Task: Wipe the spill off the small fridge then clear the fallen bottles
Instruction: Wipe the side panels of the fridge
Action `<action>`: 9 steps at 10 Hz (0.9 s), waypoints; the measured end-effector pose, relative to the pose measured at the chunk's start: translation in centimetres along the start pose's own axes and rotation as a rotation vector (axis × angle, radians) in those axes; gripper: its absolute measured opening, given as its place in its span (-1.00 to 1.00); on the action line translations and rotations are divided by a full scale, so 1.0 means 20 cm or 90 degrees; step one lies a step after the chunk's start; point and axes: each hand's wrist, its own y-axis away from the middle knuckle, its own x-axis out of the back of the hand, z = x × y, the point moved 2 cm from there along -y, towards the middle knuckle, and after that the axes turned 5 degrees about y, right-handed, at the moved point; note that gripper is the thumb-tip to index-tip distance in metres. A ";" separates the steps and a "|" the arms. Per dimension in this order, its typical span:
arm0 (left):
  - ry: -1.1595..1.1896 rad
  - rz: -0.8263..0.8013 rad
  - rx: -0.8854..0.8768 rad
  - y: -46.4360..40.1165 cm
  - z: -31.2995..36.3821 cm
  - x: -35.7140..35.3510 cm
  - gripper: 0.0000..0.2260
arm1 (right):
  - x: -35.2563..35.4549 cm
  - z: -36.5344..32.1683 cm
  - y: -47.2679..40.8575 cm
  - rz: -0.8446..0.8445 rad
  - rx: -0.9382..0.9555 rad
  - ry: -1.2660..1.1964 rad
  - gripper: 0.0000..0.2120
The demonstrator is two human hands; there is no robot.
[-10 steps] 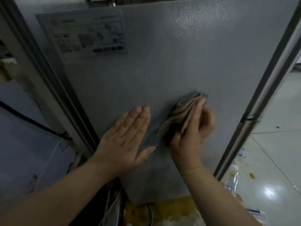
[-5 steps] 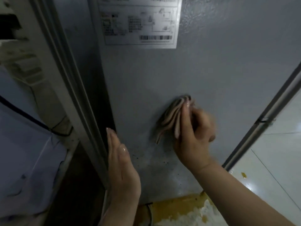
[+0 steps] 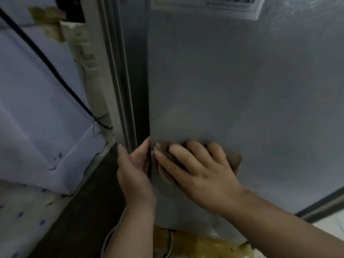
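Observation:
The small fridge's grey side panel [image 3: 232,86] fills most of the view. My right hand [image 3: 197,170] lies flat on its lower left part, pressing a brownish cloth [image 3: 235,161] against the panel; the cloth shows under the fingers and past the little finger. My left hand [image 3: 135,170] stands edge-on at the panel's left edge, fingers around the corner, touching the fridge. A yellow-brown spill [image 3: 201,244] lies on the floor below the fridge. No bottles are in view.
A white label [image 3: 204,4] sits at the panel's top. Left of the fridge stands pale blue fabric furniture [image 3: 37,108] with a black cable [image 3: 46,62] across it. A white cord [image 3: 109,239] hangs by my left forearm. White floor tile [image 3: 331,226] shows at lower right.
My right hand has spread flat and slid the cloth down and left toward the panel's edge. My left hand went from flat on the panel to gripping its left edge. The view shifted left.

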 end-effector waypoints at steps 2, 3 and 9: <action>-0.082 -0.027 -0.036 -0.14 0.08 0.04 -0.44 | 0.01 0.09 0.07 0.019 0.058 0.025 -0.70; -0.160 -0.070 -0.088 -0.17 0.09 0.07 -0.48 | -0.01 0.07 0.04 0.080 -0.002 0.050 -0.71; -0.078 -0.080 -0.127 -0.09 0.06 0.09 -0.61 | -0.06 0.01 0.00 0.090 0.090 0.131 -0.68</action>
